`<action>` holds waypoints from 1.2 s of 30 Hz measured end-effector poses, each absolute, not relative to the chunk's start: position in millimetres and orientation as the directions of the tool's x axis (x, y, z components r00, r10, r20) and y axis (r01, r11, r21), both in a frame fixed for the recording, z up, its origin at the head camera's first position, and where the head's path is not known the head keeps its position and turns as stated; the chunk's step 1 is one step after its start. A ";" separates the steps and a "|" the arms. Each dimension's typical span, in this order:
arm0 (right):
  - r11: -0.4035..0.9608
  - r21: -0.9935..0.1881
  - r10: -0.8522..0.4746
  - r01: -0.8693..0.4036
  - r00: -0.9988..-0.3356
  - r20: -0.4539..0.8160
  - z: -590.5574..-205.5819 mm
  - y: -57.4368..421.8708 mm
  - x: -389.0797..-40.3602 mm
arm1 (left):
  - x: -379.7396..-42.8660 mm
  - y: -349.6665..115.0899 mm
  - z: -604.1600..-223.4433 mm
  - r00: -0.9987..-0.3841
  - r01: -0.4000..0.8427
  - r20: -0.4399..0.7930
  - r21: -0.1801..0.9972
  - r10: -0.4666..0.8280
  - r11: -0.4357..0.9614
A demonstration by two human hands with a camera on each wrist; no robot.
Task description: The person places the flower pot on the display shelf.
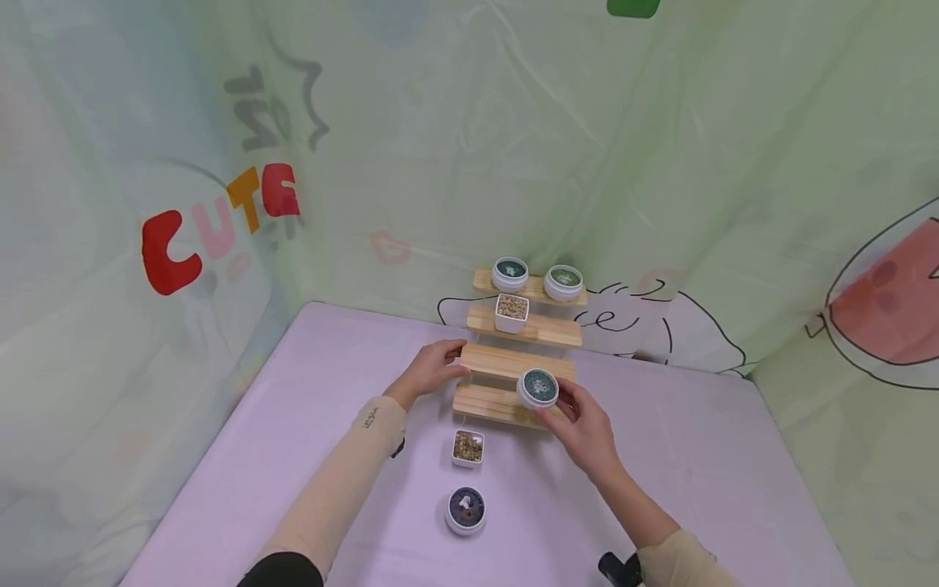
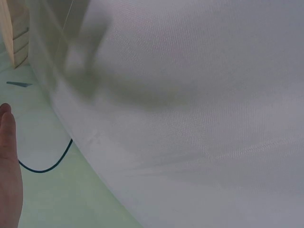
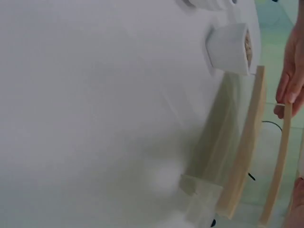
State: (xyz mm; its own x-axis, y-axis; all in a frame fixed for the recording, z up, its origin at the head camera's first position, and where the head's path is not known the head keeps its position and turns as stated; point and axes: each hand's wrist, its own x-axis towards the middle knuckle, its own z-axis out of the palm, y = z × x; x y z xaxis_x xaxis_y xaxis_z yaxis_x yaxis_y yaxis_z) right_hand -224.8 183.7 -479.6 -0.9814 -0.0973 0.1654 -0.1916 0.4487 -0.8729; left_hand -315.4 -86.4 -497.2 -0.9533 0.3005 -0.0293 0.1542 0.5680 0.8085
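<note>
A round white pot [image 1: 539, 386] with grey-green contents is gripped by my right hand [image 1: 584, 430], over the right side of a tiered wooden stand [image 1: 491, 401]. My left hand [image 1: 428, 375] holds the left end of the stand's second board from the bottom; in the right wrist view its fingers [image 3: 290, 90] pinch that board's edge. Two round white pots, one dark green [image 1: 509, 275] and one lighter green [image 1: 563, 282], stand on the top board. A square white pot [image 1: 511, 313] of tan pebbles sits on the board below them.
In front of the stand, on the pale lilac tablecloth [image 1: 660, 481], are a small square pot [image 1: 468, 448] with brownish pebbles and a round pot [image 1: 465, 510] with dark contents. A printed curtain [image 1: 440, 163] hangs close behind the stand.
</note>
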 end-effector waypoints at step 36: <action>0.465 -0.885 0.073 -0.037 -0.994 0.080 -429.4 190.2 -307.7 | -316.1 -87.3 -497.3 -0.952 0.150 -0.035 0.811 0.304 0.565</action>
State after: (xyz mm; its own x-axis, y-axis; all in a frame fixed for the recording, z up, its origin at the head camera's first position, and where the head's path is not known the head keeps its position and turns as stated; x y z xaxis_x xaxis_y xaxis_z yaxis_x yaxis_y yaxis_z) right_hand -307.7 190.2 -429.4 -0.9941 0.0728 0.0800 -0.0372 0.4646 -0.8847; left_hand -316.1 -87.3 -497.3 -0.9521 0.3037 -0.0354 0.1503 0.5655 0.8110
